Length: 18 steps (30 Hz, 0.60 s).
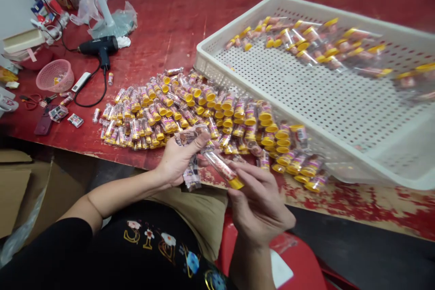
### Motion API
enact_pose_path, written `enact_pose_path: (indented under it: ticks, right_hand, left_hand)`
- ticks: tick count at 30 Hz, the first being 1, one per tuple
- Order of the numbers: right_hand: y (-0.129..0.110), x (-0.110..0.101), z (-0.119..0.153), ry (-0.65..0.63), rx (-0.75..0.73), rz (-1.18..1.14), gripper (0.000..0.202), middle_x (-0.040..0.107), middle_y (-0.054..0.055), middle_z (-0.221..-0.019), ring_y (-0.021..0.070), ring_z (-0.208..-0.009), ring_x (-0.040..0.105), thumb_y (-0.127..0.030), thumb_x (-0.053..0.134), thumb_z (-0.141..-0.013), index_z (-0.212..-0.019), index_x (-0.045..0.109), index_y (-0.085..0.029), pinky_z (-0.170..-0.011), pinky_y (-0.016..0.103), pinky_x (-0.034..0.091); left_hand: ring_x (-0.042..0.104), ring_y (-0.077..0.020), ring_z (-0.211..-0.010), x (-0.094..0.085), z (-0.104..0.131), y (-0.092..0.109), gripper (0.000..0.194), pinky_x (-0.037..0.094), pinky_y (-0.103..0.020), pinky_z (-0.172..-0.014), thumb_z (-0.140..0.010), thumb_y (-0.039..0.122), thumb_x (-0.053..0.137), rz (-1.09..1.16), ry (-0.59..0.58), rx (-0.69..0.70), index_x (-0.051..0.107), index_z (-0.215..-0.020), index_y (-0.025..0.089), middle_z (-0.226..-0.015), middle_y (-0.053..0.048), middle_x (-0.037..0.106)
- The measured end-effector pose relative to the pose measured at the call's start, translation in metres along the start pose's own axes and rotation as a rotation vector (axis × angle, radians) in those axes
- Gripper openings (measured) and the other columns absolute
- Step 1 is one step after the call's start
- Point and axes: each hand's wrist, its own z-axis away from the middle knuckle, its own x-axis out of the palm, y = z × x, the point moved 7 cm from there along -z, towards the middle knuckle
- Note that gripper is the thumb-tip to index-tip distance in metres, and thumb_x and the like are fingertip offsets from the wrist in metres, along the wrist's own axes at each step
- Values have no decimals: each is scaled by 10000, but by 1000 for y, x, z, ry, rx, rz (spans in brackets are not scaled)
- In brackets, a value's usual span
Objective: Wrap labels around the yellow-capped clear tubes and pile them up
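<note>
My left hand is closed on several flat printed clear plastic sleeves, which hang below the palm and stick out past the thumb. Between the fingertips of my right hand is a small clear tube with reddish-white contents, held near its yellow cap. The tube's far end points at my left fingers; whether it sits inside a sleeve I cannot tell. Just beyond both hands lies a large pile of yellow-capped tubes in printed wrapping.
On the right stands a white perforated crate with loose yellow-capped tubes inside. A heat gun with its cord lies at the back left. Nearby are a pink basket, scissors and a purple phone-like object.
</note>
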Motion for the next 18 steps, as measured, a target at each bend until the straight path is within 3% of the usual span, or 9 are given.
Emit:
enact_pose_path:
  ticks: [5,10,14,18]
  right_hand:
    - [-1,-14,4,71,-46,130,527,794,61,-1122,233,-972,770,-55,781,-802,-1266,745,-303,-774,370,647]
    - [-2,-2,5,-93,-31,146,486,796,57,-1132,232,-996,775,-74,741,-849,-1268,740,-320,-832,391,658]
    - [-2,-2,8,49,-23,221,495,756,90,-1224,260,-1071,746,-117,694,-895,-1353,693,-307,-873,439,636]
    - [-5,3,4,98,-81,253,492,771,77,-1141,264,-1061,724,-85,687,-893,-1326,713,-318,-901,470,588]
  left_hand:
    - [644,-113,-643,2,2,0,595,507,-206,-506,-562,541,958,-70,-24,12,711,-924,138,-866,-50,742]
    - [691,-147,-705,7,6,-3,631,551,-241,-576,-557,541,961,-64,-75,1,726,-982,137,-912,-74,754]
    - [622,-91,-598,11,12,-13,607,505,-211,-539,-546,482,983,-63,-125,-41,736,-987,145,-888,-52,748]
    - [571,-80,-526,13,17,-16,602,488,-219,-500,-613,573,924,-125,-145,-43,756,-1021,164,-838,-34,731]
